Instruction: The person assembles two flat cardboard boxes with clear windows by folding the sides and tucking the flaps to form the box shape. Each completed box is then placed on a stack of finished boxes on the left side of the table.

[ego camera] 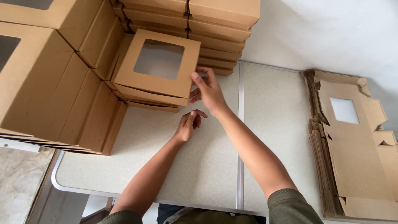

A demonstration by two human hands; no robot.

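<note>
Brown kraft cardboard box with a square window lid [155,68] sits tilted on top of two flatter boxes, right at the fingertips of the right hand [209,91], which touches its near corner with fingers loose, not clamped. Left hand [188,124] hovers just below, half-curled, holding nothing. One pile of flat unfolded box blanks [352,153] lies right; stacked boxes behind, count unclear.

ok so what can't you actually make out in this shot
Head view only:
- Left hand: palm faces away, so whether it holds anything small is hidden.
- Windowed box: inside blurred behind the film.
- Box stacks: tops cut off by the frame.
- Flat blanks: count hidden, right side cut off.
</note>
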